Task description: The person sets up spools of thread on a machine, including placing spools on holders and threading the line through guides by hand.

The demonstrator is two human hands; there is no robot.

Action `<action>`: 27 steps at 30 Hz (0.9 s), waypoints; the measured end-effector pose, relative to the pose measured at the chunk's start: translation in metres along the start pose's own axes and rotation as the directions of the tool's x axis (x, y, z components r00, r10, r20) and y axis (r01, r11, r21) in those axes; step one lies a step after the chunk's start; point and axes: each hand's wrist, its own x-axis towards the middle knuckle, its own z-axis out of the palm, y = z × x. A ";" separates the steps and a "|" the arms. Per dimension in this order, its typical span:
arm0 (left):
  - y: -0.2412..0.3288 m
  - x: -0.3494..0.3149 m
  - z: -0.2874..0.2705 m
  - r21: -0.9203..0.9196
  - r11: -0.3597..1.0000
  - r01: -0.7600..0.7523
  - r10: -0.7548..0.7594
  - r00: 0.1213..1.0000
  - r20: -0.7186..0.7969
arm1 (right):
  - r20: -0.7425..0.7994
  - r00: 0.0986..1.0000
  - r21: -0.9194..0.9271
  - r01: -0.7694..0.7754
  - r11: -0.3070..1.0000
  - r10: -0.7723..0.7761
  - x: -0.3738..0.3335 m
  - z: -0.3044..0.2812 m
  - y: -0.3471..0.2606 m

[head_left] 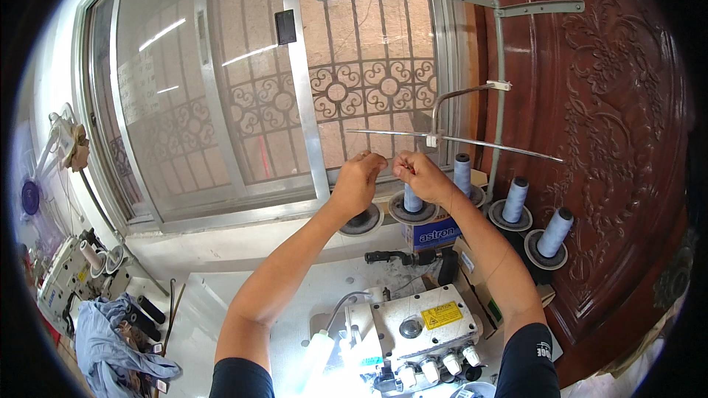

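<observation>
Both hands are raised in front of the window, fingertips close together above the cone stand of a sewing machine. My left hand (359,180) is closed in a pinch, above a bare cone holder disc (363,222). My right hand (422,175) also pinches, just over a light blue thread cone (413,200) that it partly hides. What lies between the fingers is too fine to make out. Behind the right forearm stands another blue cone (462,173). Two more blue cones, one upright (515,200) and one tilted (554,233), sit on discs to the right.
A metal thread stand (498,66) with a thin crossbar (509,149) rises beyond my hands. Below my arms is a white sewing machine (413,332) on a white table (287,324). A blue box (435,234) stands under the cones; blue cloth (110,346) lies at left.
</observation>
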 end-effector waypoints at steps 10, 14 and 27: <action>-0.010 -0.013 -0.004 0.039 0.992 -0.123 0.117 0.983 0.143 | 0.057 0.997 0.095 0.043 0.995 -0.048 -0.001 -0.003 0.008; 0.002 -0.011 0.008 -0.098 0.981 0.165 -0.152 0.980 0.126 | 0.017 0.997 0.066 0.075 0.995 -0.077 0.000 -0.003 0.015; 0.015 -0.012 0.014 0.083 0.989 -0.123 0.135 0.979 -0.154 | -0.060 0.998 0.048 -0.006 0.999 0.009 0.000 0.000 0.010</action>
